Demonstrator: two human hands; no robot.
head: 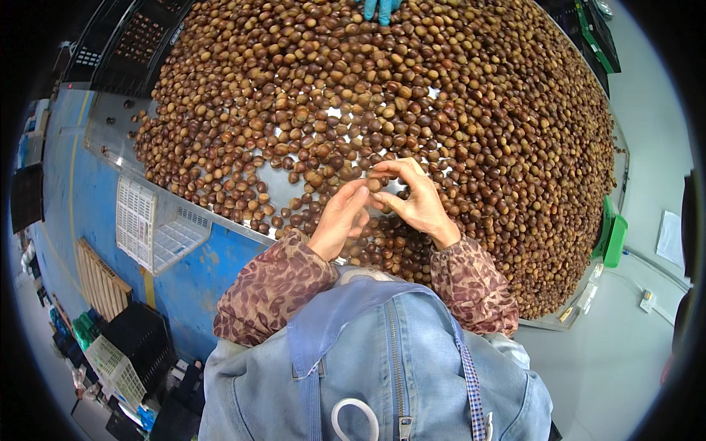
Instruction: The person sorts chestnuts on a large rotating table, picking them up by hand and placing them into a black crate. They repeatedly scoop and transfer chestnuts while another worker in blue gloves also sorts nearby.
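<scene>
A brown chestnut (374, 185) sits between the thumb and curled forefinger of my right hand (417, 201). My left hand (343, 216) meets it from the left, its fingertips at the nut's edge and its thumb close against the forefinger. Whether the left fingers also hold a nut is hidden. Below and around both hands spreads a wide layer of loose chestnuts (496, 121), some dark and glossy, others pale tan. Bare patches of the metal tabletop (274, 181) show just left of my hands.
Another person's blue-gloved hand (380, 10) touches the nuts at the far side. Black crates (138, 47) stand at the far left, a green plastic container (611, 234) at the right edge. A white plastic crate (160, 226) and a wooden pallet (103, 278) lie left, beyond the table edge.
</scene>
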